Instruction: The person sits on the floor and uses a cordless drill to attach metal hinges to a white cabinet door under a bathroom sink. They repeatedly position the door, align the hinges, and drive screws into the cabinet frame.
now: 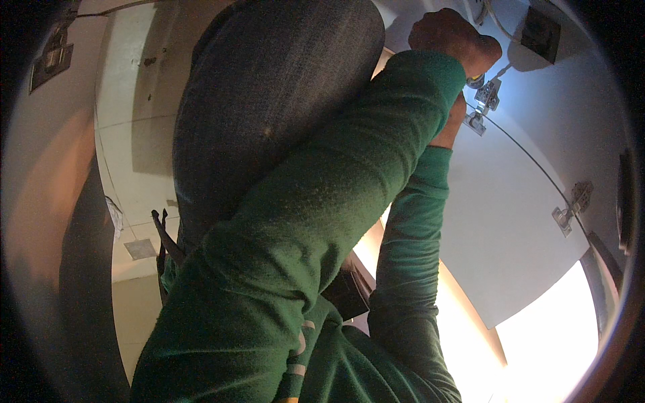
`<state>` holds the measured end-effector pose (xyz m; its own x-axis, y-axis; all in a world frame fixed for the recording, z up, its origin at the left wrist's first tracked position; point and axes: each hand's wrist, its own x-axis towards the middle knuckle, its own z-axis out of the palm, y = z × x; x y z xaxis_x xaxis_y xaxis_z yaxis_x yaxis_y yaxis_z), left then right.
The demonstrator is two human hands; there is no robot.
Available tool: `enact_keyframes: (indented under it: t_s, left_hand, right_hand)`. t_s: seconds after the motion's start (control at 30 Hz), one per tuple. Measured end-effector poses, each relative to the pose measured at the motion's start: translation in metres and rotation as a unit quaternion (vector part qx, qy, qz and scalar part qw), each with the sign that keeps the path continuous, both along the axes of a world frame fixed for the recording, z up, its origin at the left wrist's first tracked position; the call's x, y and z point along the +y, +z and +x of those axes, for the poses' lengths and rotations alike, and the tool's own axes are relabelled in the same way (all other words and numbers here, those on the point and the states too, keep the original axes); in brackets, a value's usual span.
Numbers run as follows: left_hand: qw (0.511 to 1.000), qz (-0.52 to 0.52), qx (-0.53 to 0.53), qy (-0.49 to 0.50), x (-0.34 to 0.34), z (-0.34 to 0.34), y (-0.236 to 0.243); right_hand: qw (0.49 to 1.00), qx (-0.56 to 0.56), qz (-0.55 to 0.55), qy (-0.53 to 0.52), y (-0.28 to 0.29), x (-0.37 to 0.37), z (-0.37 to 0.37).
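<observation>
My left hand [451, 37] is closed in a fist at the top, just above a metal hinge [488, 94] on a white cabinet door [510, 221]. A small grey and yellow piece [475, 81] shows under the fist; I cannot tell whether the hand holds it. My right hand [451, 124] reaches up beside a second hinge part [476, 121] and is mostly hidden behind my left green sleeve [322, 201], so its fingers cannot be seen.
My knee in dark jeans [269, 101] rises in the middle. Another hinge [571, 208] sits further along the door's edge. A dark box [541, 30] and a thin cable [498, 23] are at the top right. Pale floor tiles [134, 154] lie to the left.
</observation>
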<state>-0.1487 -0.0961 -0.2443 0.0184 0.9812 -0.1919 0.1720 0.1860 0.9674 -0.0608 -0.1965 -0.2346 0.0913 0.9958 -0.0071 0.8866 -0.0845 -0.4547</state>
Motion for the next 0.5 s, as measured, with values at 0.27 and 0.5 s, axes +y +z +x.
enact_keyframes:
  t_s: [0.27, 0.5]
  left_hand:
    - [1.0, -0.005, 0.003, 0.007, 0.0, -0.003, 0.001]
    - [1.0, -0.007, 0.008, 0.014, 0.0, -0.003, 0.005]
  right_hand:
    - [1.0, -0.015, -0.001, 0.002, 0.01, -0.002, -0.019]
    - [0.997, -0.037, 0.034, 0.059, 0.009, -0.003, -0.012]
